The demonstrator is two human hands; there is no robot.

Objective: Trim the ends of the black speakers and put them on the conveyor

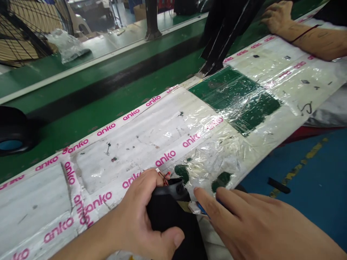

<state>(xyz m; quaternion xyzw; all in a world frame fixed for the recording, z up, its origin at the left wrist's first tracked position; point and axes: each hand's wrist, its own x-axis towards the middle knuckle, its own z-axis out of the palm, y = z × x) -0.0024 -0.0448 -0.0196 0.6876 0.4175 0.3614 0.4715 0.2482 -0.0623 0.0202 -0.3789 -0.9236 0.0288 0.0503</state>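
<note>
My left hand (141,216) is wrapped around a black fabric-covered piece (173,224) with a hard dark-grey rim at its top, the thumb lying across the front. Thin red and black wires with a small white connector (158,171) stick out of the opening at that rim. In my right hand (252,220) is a slim cutter knife (197,208), showing a bit of blue. Its flat blade (183,206) lies against the fabric just below the rim. My right fingers are closed around the handle, most of which they hide.
A taped white work surface (135,133) with pink lettering runs beside a green conveyor belt (108,86). Another person's arm (306,38) rests at the far right. A black rounded object (16,126) sits on the belt at left. A dark post (222,32) rises at the back.
</note>
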